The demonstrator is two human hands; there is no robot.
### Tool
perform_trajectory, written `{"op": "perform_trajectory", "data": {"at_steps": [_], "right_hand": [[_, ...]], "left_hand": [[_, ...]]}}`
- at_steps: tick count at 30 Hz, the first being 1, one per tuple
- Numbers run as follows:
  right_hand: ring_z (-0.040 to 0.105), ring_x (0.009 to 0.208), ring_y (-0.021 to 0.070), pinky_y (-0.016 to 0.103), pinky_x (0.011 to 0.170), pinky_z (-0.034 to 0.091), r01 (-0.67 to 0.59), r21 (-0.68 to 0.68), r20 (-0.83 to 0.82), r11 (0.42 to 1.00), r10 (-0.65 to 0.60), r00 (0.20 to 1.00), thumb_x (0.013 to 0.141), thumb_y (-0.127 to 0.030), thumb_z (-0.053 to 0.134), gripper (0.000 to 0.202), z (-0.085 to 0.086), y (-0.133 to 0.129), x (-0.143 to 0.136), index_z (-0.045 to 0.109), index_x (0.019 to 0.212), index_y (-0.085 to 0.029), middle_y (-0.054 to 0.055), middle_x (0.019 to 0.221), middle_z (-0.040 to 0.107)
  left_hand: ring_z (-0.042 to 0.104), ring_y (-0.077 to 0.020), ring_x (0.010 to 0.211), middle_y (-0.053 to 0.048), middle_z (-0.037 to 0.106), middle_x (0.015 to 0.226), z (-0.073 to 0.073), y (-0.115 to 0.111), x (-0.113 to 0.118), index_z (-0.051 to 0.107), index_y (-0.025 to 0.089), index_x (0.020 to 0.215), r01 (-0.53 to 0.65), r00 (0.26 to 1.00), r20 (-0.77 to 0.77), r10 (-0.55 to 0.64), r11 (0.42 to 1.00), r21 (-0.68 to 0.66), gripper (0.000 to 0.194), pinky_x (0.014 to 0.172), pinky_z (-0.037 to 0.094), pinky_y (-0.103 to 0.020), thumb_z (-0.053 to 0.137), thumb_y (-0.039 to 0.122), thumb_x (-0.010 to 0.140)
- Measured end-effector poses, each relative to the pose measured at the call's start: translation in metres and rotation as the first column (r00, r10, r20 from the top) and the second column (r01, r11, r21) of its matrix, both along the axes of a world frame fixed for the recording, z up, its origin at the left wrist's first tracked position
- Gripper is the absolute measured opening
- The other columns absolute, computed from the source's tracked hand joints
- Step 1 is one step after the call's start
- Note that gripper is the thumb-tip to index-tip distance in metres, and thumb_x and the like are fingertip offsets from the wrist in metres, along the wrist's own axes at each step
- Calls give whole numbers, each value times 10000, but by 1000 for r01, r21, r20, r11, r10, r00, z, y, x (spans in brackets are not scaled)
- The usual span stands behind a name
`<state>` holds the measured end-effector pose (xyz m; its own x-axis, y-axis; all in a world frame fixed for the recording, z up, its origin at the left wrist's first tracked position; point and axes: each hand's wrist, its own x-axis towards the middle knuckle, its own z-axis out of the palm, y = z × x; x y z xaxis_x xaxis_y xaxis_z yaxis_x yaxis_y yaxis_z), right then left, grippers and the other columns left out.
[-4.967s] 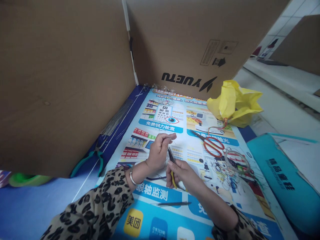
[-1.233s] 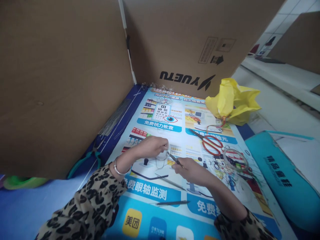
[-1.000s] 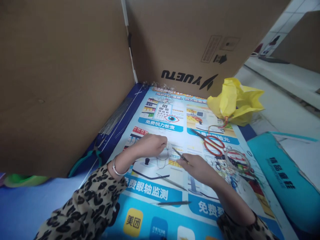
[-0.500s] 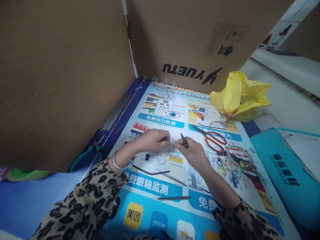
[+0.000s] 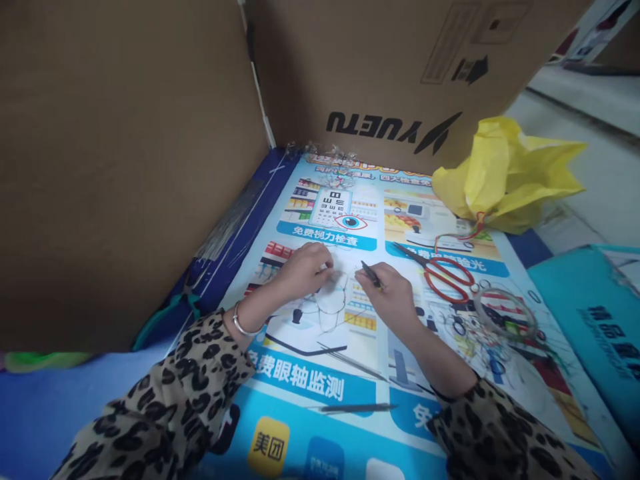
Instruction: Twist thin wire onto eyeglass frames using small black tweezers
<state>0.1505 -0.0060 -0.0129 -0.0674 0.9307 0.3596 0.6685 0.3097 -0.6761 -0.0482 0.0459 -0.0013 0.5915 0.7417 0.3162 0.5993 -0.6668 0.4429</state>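
My left hand (image 5: 307,270), with a silver bangle at the wrist, is curled with thumb and fingertips together. What it pinches, if anything, is too fine to make out. A thin wire loop (image 5: 333,312) shows just below its fingertips, over the printed sheet (image 5: 350,360). My right hand (image 5: 390,293) is closed around a slim dark pointed tool (image 5: 371,274), whose tip sticks out up and left; the rest is hidden in the fingers. A small gap separates the two hands. Red-handled scissors (image 5: 450,279) lie right of my right hand.
Cardboard walls (image 5: 125,167) stand at left and back. On the right are a crumpled yellow bag (image 5: 500,173), a clear ring-shaped coil (image 5: 505,313) and a turquoise box (image 5: 590,320). Teal-handled pliers (image 5: 165,313) lie left; thin dark rods (image 5: 357,407) lie in front.
My hands were nearly touching and have moved apart, the left one slightly left and up. The right hand keeps the dark tool. The view has shifted a little.
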Motion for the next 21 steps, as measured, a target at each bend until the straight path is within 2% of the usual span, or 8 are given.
{"op": "perform_trajectory", "data": {"at_steps": [5, 9, 14, 21], "right_hand": [[526, 694, 138, 261, 640, 415, -113, 76, 39, 991, 110, 993, 786, -221, 545, 51, -6, 0, -2, 589, 773, -199, 7, 704, 550], [529, 702, 136, 258, 640, 419, -135, 82, 46, 988, 131, 990, 789, -205, 541, 44, -6, -1, -2, 584, 780, -199, 9, 709, 549], [535, 698, 135, 261, 644, 427, -88, 72, 46, 993, 85, 995, 800, -264, 539, 82, -5, -2, -1, 591, 788, -202, 10, 715, 564], [534, 692, 131, 261, 644, 422, -36, 28, 19, 999, 36, 999, 818, -308, 519, 136, -2, -3, -2, 602, 786, -205, 10, 726, 572]], "left_hand": [[492, -190, 928, -58, 580, 926, -6, -6, 4, 581, 159, 814, 21, 998, -62, -20, 1000, 11, 117, 841, 383, -343, 527, 261, 802], [495, -195, 881, -54, 581, 882, -7, -12, 9, 580, 161, 857, -9, 988, -154, 10, 1000, 7, 115, 795, 393, -338, 505, 233, 806], [519, -215, 873, -63, 600, 866, -5, -18, 14, 563, 153, 910, -55, 969, -240, 53, 998, -2, 146, 775, 407, -345, 480, 181, 794], [563, -222, 886, -68, 629, 916, -5, -20, 15, 527, 166, 1044, -155, 956, -260, 133, 986, -65, 274, 760, 413, -335, 477, 186, 776]]}}
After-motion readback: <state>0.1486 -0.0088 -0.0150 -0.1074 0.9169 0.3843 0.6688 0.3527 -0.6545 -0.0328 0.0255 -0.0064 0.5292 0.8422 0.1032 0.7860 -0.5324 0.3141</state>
